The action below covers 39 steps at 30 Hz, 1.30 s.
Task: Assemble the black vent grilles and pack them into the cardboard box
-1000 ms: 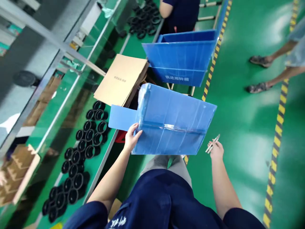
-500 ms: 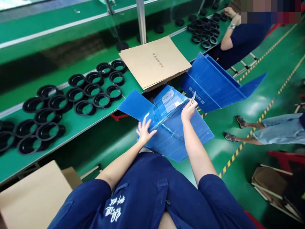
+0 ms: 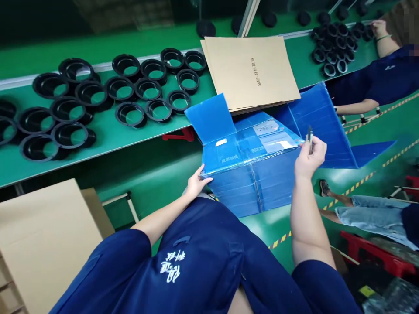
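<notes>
A blue corrugated plastic box (image 3: pixel 235 168) with clear tape and pale labels on it is in front of my body, beside the bench. Its left flap stands raised. My left hand (image 3: pixel 195 182) grips the box's left corner, thumb in front and fingers at the edge. In my right hand (image 3: pixel 310 159) is a small cutter knife (image 3: pixel 309 134), its tip pointing up. That hand is at the box's right corner, the fingers closed round the knife. Behind it, more blue plastic sheet (image 3: pixel 322 120) stands open with a flap out to the right.
Brown cardboard sheets (image 3: pixel 248 72) lie stacked on the green bench (image 3: pixel 157 135), overhanging its front edge. Several black rings (image 3: pixel 126 89) stand left of them. A large carton (image 3: pixel 46 240) is at lower left. A co-worker (image 3: pixel 369 83) works at right; another person's legs (image 3: pixel 363 220) show behind.
My left hand has gone from spread fingers over the box to gripping its left corner. The box now sits more level, and my right hand has moved right with the knife. The view has shifted.
</notes>
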### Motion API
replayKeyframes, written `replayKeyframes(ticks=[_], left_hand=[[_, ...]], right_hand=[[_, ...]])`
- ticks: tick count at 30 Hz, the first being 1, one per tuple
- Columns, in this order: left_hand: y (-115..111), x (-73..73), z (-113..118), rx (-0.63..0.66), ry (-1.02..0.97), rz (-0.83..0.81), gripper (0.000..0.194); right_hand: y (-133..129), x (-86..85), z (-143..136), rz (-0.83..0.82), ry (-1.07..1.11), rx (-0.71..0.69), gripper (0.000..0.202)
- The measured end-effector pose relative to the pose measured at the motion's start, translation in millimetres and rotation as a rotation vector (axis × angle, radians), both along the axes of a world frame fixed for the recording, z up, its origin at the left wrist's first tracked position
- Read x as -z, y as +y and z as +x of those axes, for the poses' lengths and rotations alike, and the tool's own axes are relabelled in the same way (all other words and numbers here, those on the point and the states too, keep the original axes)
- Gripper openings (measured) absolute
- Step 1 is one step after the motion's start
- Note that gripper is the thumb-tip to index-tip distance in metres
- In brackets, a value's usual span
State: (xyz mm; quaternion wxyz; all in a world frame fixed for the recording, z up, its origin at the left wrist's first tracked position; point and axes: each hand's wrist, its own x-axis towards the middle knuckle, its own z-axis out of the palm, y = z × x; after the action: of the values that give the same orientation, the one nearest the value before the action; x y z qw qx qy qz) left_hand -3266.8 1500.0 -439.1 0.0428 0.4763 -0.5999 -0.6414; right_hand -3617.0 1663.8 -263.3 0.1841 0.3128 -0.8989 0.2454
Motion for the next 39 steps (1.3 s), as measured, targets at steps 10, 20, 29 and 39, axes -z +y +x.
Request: replayKeyframes(ticks=[10, 20, 29, 39], left_hand=[[-10.1, -18.4, -33.9, 0.116, -0.002, -0.140, 0.087], [-13.1, -29.2, -35.0, 0.163, -0.075, -0.157, 0.082], [-15.6, -32.1, -45.9, 0.211, -0.115, -0.225, 0.080], [-15.5, -44.6, -61.7, 0.323, -0.181, -0.312, 0.078]], right_hand=[[-133.5, 8.9, 119.0, 1.196, -0.315, -0.986, 0.039], [-164.8, 3.0, 127.7, 1.329, -0.243, -1.154, 0.030], [-185.4, -20.6, 122.1, 1.489, -0.197, -1.097, 0.024], [-164.5, -40.1, 63.7, 1.577, -0.156, -1.064, 0.022]])
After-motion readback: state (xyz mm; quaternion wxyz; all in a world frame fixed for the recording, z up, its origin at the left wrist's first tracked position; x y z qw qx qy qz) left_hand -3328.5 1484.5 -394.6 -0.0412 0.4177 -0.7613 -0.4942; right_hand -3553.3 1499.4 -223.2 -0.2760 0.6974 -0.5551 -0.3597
